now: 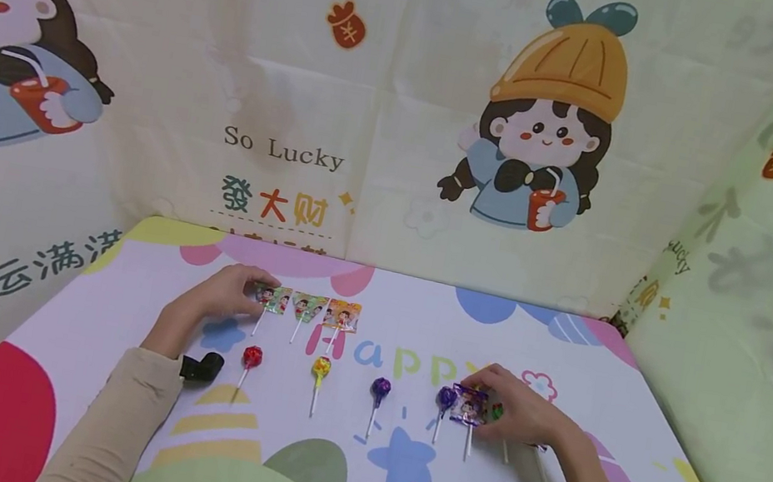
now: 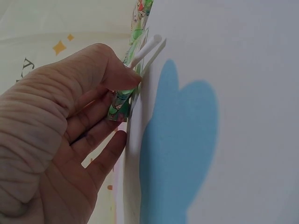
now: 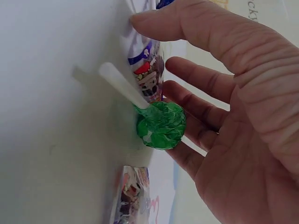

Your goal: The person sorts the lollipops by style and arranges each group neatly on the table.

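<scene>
My left hand pinches the edge of a flat green-wrapped lollipop, the leftmost of a back row. Beside it lie another green-wrapped lollipop and an orange-wrapped one. In the left wrist view, the thumb lies on the green wrapper near the white stick. My right hand holds a flat purple-wrapped lollipop between thumb and fingers, next to a round purple lollipop. Under that palm sits a round green lollipop, mostly hidden from the head view.
The front row also has a round red lollipop, a yellow one and another purple one. Another flat packet lies beyond the green ball. A printed cloth covers the table; patterned curtains enclose it.
</scene>
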### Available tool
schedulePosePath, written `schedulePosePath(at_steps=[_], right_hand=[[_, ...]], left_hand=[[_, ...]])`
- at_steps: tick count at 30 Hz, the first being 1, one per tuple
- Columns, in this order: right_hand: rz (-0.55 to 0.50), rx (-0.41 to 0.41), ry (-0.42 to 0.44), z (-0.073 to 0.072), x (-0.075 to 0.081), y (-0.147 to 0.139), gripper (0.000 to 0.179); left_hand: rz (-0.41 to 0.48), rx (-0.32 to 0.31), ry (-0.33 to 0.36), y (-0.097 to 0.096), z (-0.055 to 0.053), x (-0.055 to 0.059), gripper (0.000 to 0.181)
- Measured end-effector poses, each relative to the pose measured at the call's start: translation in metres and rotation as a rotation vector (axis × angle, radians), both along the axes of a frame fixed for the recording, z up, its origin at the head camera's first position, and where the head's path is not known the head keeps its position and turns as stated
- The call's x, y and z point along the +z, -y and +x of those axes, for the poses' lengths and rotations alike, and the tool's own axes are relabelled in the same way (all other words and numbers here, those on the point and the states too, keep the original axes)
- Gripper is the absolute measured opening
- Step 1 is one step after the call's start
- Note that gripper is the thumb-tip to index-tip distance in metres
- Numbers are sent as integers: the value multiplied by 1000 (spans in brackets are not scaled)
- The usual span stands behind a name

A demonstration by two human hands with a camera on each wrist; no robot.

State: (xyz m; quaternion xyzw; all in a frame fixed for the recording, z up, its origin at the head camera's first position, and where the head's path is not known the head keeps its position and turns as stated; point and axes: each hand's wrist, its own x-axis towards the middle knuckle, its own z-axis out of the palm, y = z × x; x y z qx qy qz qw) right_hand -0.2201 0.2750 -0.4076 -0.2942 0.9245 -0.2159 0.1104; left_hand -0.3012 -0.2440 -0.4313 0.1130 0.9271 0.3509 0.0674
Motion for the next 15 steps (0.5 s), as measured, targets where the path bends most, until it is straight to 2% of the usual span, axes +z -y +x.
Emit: schedulePosePath(at_steps=[6,15], right_hand=[[21,3,57,-7,5,4,60],[28,12,98,-14,3,4,61]], left_hand=[[-5,9,3,0,1,1,54],[5,4,0,-1,1,1,53]])
